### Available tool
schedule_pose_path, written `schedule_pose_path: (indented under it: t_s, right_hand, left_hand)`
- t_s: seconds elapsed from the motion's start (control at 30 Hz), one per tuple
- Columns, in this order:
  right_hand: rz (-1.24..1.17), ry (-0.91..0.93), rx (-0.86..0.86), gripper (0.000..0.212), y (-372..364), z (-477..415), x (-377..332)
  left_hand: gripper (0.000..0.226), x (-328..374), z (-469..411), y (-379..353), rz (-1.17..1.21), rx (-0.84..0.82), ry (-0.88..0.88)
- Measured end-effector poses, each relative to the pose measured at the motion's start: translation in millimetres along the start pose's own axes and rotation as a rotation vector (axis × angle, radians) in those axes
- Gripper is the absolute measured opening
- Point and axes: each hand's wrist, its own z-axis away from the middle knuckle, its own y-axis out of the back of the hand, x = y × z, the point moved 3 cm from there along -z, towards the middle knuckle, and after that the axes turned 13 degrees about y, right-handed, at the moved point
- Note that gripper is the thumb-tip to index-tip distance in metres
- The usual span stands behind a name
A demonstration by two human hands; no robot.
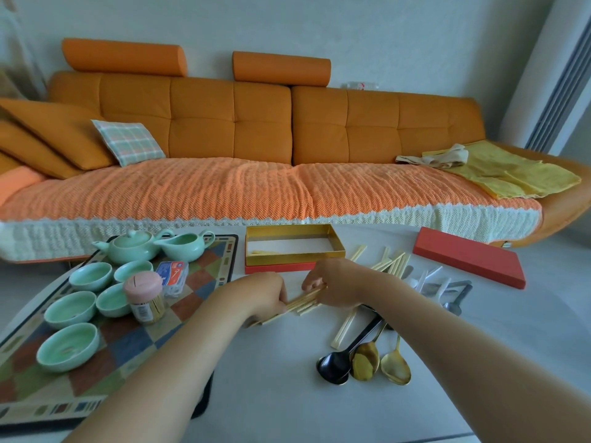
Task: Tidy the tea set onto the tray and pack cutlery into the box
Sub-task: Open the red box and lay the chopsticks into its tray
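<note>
A bundle of pale chopsticks (303, 302) lies on the white table between my hands. My left hand (267, 295) grips its near end and my right hand (332, 287) holds its far end. Behind them stands the open gold-lined box (294, 251) with red sides, a few pale sticks inside. On the patterned tray (134, 343) at the left sit a green teapot (131, 246), a green pitcher (185, 247) and several green cups (68, 346). More chopsticks (388, 262), a black spoon (335, 367) and two gold spoons (396, 367) lie to the right.
The red box lid (470, 262) lies at the far right of the table. A pink-capped toothpick jar (145, 297) and a small blue packet (172, 273) stand on the tray. Silver cutlery (447, 292) lies right of my right arm. An orange sofa (256, 123) runs behind the table.
</note>
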Motion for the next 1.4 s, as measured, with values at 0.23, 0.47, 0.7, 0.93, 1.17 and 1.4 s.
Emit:
schedule_pose_path:
  t_s: [0.23,0.47,0.7,0.93,1.17,1.4]
  right_hand:
    - [-0.039,-0.008,0.075,0.025,-4.3,-13.8,-2.5]
    - [-0.168,-0.091,0.251,0.025,9.4,-15.8,15.1]
    - [-0.186,-0.269,0.636,0.029,27.4,-26.1,52.1]
    - [0.114,-0.293,0.528,0.036,15.8,-43.0,69.6]
    - [0.006,-0.131,0.270,0.047,9.2,-50.2,45.9]
    - [0.074,-0.017,0.437,0.038,23.4,-28.2,34.8]
  left_hand:
    - [0.027,-8.2,-3.1,4.1,-0.199,0.132,-0.021]
    - [0.018,-38.8,-6.7,36.8,0.021,0.375,-0.034]
    - [0.036,-46.3,-19.9,42.8,0.046,0.769,-0.147]
    - [0.061,-32.8,-35.1,16.7,-0.105,0.476,-0.145]
    - [0.059,-25.7,-37.8,13.1,-0.119,0.422,-0.150]
    - [0.041,-14.1,-27.4,12.7,-0.117,0.714,-0.239]
